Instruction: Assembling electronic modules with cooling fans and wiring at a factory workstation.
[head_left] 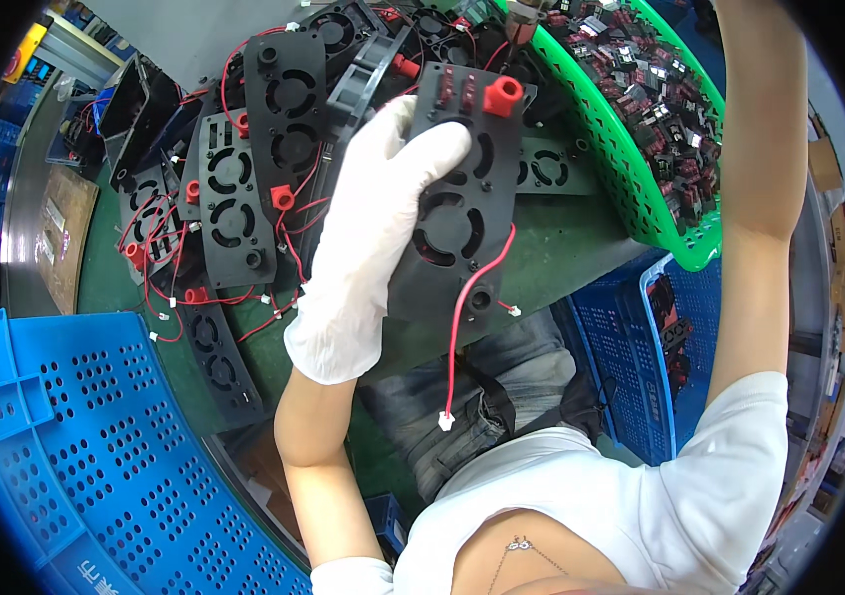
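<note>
My left hand (373,208), in a white glove, grips a black fan panel (497,198) with its thumb lying across the front. The panel is held tilted above the bench. It carries round fan grilles, a red knob-like fitting (504,96) at its upper corner and a red wire (462,307) hanging down to a white connector (446,421). My right arm (762,149) reaches up past the top edge, so the right hand is out of sight. At the top middle, a metal tool tip (524,20) hangs above the panel; what holds it is not visible.
More black fan panels (229,193) with red wires lie piled on the green bench (581,233). A green basket (601,149) full of small black-and-red parts stands at right. Blue crates flank me, one at left (115,426) and one at lower right (626,347).
</note>
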{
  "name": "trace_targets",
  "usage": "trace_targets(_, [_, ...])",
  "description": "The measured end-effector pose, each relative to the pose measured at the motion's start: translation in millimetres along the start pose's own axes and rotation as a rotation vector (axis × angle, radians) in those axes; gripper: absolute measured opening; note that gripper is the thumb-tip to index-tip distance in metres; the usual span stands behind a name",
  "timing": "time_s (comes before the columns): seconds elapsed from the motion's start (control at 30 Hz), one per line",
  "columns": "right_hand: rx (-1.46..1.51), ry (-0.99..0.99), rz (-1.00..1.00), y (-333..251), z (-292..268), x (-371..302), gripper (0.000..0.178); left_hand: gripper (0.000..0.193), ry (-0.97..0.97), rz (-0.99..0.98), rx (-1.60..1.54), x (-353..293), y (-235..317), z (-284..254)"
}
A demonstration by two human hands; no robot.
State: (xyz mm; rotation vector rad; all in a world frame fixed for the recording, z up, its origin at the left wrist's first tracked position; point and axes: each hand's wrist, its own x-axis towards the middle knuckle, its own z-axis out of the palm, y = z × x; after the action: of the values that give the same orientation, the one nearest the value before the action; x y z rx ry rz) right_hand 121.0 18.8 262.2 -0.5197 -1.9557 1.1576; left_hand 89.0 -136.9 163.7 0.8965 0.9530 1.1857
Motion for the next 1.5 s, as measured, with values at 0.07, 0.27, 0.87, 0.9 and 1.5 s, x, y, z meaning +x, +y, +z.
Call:
trace_targets(0.07, [-0.009, 0.003, 0.002, -0.7, -0.9, -1.7, 0.044, 0.044, 0.04, 0.001, -0.004, -4.5, 5.3, 4.1])
trace_targets(0.27, [-0.037, 0.013, 0.01, -3.0, -2.2, -8.2, 0.044, 0.038, 0.104, 0.088, 0.067, -4.3, 2.1, 3.6])
trace_targets(0.87, [-0.117, 0.034, 0.029, -10.8, -3.4, -22.1, 0.043, 0.072, 0.146, -0.013, 0.153, -3.7, 6.1, 6.1])
trace_targets(0.9, [-0.12, 0.034, 0.03, -11.1, -3.3, -23.0, 0.043, 0.075, 0.157, -0.012, 0.154, -3.9, 5.2, 6.5])
trace_targets(1.5, [-0.192, 0.04, 0.045, -20.3, 0.3, -36.4, 0.042, 0.039, 0.017, 0.005, 0.276, 4.3, -5.1, -0.6])
